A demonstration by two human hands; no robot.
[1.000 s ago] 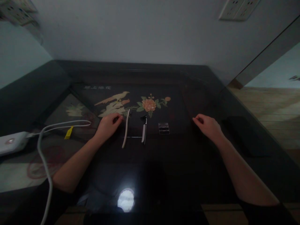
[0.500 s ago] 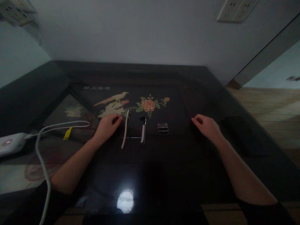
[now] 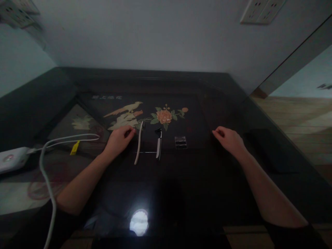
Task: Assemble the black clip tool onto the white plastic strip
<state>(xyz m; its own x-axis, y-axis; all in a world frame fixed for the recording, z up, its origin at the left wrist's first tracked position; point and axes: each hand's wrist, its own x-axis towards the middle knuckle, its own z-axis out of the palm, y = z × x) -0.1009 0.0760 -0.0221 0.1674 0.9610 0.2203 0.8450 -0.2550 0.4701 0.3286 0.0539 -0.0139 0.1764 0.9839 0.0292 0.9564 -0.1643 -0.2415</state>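
Note:
My left hand [image 3: 120, 138] rests on the dark glossy table, its fingers curled closed with nothing visible in them. Just right of it lies a slim cream-coloured handle [image 3: 138, 147] with a small dark piece at its far end; its kind is unclear. Beside that is a razor [image 3: 158, 147] with a pale and black handle, its dark head pointing away from me. Farther right sits a small clear case [image 3: 181, 142] with dark strips inside. My right hand [image 3: 229, 139] also lies loosely closed on the table, apart from these things.
At the left, a white power bank-like box [image 3: 12, 159] has a white cable [image 3: 43, 166] with a yellow tag [image 3: 74, 148]. A flat dark object [image 3: 269, 150] lies right of my right arm. Wall sockets [image 3: 261, 12] are above the table [image 3: 202, 200].

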